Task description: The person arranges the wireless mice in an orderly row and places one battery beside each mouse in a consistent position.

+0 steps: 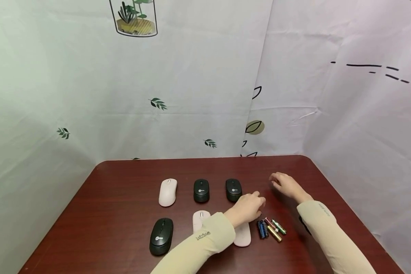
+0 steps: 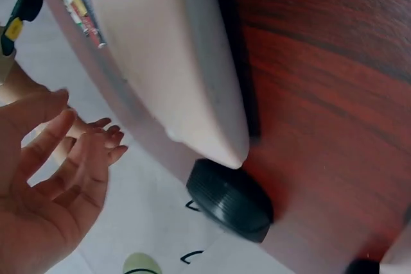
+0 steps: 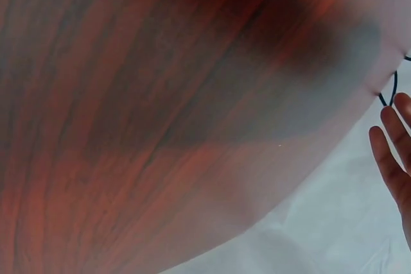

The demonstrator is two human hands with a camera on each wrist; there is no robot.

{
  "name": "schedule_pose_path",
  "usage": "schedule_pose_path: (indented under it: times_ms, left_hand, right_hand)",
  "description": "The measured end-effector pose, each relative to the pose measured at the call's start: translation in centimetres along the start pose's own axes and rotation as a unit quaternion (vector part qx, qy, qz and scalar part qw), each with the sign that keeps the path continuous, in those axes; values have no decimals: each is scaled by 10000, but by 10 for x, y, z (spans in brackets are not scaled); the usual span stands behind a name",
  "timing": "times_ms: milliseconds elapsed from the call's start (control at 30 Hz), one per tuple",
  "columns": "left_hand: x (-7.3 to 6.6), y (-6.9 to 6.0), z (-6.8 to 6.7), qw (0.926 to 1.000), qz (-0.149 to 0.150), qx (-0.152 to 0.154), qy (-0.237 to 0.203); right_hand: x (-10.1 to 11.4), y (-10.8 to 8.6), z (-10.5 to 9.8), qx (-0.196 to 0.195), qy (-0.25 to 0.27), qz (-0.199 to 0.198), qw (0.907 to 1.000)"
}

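Observation:
My left hand (image 1: 247,207) is above the table, over the far end of a pinkish-white computer mouse (image 1: 242,235). Its loosely bent fingers hold nothing, and the forearm hides part of another pale mouse (image 1: 201,220). In the left wrist view, the pale mouse (image 2: 160,49) looms large beside the fingers. Several small batteries (image 1: 274,233), blue, red, gold and green, lie just right of that mouse. Farther back on the right, my right hand (image 1: 287,185) is over the tabletop with nothing in it. Only its relaxed fingertips (image 3: 388,158) show at the edge of the right wrist view.
Along the back of the dark red table (image 1: 123,213) stand a white mouse (image 1: 168,192), a black mouse (image 1: 201,190) and another black mouse (image 1: 233,189), close to the left hand. One more black mouse (image 1: 161,236) sits front left. A white patterned cloth (image 1: 198,76) hangs behind.

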State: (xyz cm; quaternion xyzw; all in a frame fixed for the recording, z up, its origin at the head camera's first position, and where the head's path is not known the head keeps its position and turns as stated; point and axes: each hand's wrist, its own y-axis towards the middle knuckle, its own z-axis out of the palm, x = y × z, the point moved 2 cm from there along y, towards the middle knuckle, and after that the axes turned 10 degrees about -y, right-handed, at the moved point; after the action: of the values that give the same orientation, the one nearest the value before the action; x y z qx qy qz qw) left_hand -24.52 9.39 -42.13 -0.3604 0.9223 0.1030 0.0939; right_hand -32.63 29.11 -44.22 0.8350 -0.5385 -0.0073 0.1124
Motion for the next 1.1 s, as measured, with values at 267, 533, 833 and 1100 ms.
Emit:
schedule_pose_path:
  times_ms: [267,533,833,1100]
  left_hand:
    - [-3,6,12,9992,-135,324,188]
    - [-11,12,19,9976,-350,404,439]
    - [-9,19,26,9949,-576,534,630]
    - [-7,24,28,9935,-670,692,609]
  right_hand:
    - [0,-2,2,-25,-54,-54,10000]
    - [4,-6,4,-49,-76,-230,9997]
    - [6,-5,3,-64,-146,-342,9993]
    - [8,-6,9,-57,-214,-493,9985]
